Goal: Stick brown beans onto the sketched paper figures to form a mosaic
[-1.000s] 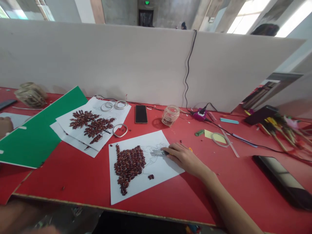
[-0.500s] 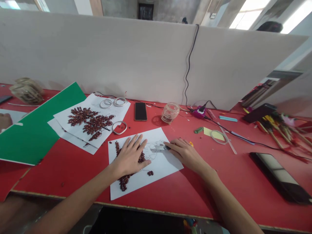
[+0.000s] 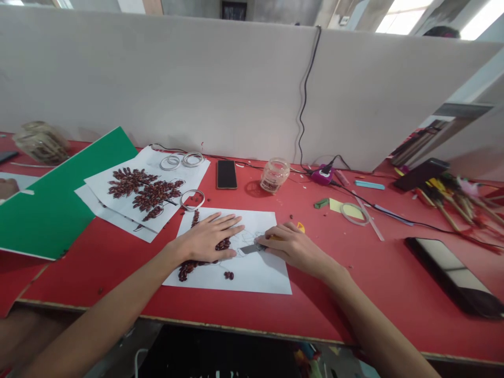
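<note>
My left hand lies flat with spread fingers on a white sheet of paper, partly covering dark red-brown beans arranged on it. My right hand is closed around a box cutter with a yellow handle. Its wide blade points left and rests low over pencil lines on the sheet; whether the edge touches the paper I cannot tell. Two or three loose beans sit below my left hand. Up and to the left, another sheet bears beans set in a leafy plant shape.
A green board leans at left, beside another person's hand. Behind the paper are a phone, a glass jar and a purple plug adapter with black cable. At right lies a dark case; rings are scattered about.
The sheet under my left hand has turned clockwise, its beans shifting with it. My right hand has tilted the cutter, so its blade now slants down to the left.
</note>
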Tool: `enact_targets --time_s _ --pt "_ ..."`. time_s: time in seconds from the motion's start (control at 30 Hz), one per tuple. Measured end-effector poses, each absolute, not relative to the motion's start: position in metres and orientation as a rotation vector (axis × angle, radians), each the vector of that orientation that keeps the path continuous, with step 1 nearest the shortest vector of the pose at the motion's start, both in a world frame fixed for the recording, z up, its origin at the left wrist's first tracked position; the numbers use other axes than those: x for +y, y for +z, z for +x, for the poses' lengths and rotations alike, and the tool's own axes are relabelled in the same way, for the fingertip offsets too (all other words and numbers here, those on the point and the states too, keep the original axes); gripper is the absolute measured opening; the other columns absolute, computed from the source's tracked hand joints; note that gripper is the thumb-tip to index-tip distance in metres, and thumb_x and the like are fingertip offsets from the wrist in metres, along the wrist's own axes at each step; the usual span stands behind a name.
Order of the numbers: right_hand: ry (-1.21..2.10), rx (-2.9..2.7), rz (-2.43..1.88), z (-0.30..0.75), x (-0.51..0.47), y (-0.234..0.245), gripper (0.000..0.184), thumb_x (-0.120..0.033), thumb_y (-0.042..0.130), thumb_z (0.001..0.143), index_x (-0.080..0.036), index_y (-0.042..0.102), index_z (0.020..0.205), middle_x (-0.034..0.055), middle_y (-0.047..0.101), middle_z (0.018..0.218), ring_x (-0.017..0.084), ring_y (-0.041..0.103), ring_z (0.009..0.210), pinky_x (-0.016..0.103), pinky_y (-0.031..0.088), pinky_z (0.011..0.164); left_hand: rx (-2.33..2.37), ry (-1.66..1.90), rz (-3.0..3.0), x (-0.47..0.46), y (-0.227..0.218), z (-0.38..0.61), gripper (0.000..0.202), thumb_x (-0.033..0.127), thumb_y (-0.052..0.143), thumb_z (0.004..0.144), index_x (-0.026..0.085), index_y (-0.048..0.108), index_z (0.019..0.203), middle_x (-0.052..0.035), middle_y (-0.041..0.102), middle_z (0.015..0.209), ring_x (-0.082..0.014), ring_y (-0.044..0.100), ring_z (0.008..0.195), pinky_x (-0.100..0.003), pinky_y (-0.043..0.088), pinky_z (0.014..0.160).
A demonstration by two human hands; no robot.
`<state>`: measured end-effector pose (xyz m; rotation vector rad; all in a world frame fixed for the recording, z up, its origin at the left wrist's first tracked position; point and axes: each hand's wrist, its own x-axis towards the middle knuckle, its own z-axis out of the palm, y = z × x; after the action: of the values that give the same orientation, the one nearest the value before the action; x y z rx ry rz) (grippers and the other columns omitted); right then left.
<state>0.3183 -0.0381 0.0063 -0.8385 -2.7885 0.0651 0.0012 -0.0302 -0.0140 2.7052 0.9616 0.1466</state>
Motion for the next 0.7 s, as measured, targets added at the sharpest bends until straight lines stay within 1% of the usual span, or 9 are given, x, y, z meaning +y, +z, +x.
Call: enact_targets --time_s 0.2,0.3,0.57,0.7 --pt "0.021 -2.758 -0.884 0.3175 -0.0384 0.0016 0.033 -0.03 0.047 0.109 -0.028 0.073 0.129 0.009 0.071 0.108 0.02 0.062 0.087 0.036 0.042 0.083 0.961 0.169 2.701 -0.0304 -0.0134 0.0005 0.073 0.064 0.045 0.104 0.033 0.024 0.166 -0.0014 0.02 0.173 -0.0246 0.023 0.16 -0.044 0.012 0.131" --pt "0.043 -2.749 -0.91 0.3174 -0.0387 0.0017 0.034 -0.03 0.046 0.11 -0.029 0.073 0.129 0.0088 0.071 0.108 0.02 0.062 0.089 0.035 0.041 0.083 0.952 0.188 2.705 -0.03 -0.0145 0.0003 0.073 0.064 0.046 0.103 0.035 0.023 0.166 -0.0008 0.021 0.173 -0.0249 0.024 0.159 -0.044 0.012 0.131" --pt "0.102 -2.751 -0.949 0.3187 -0.038 0.0043 0.035 -0.03 0.044 0.11 -0.03 0.073 0.13 0.0081 0.071 0.109 0.02 0.062 0.09 0.036 0.041 0.083 0.956 0.177 2.688 -0.0313 -0.0116 0.001 0.071 0.061 0.046 0.105 0.035 0.022 0.166 -0.0015 0.021 0.173 -0.0247 0.023 0.16 -0.046 0.012 0.131" --pt "0.131 -2.727 -0.965 0.3195 -0.0368 0.0029 0.034 -0.031 0.046 0.11 -0.031 0.074 0.129 0.0077 0.071 0.107 0.021 0.064 0.091 0.036 0.042 0.083 0.949 0.176 2.69 -0.0321 -0.0101 0.0011 0.063 0.059 0.047 0.105 0.039 0.033 0.162 0.0011 0.021 0.173 -0.0263 0.024 0.159 -0.048 0.014 0.131"
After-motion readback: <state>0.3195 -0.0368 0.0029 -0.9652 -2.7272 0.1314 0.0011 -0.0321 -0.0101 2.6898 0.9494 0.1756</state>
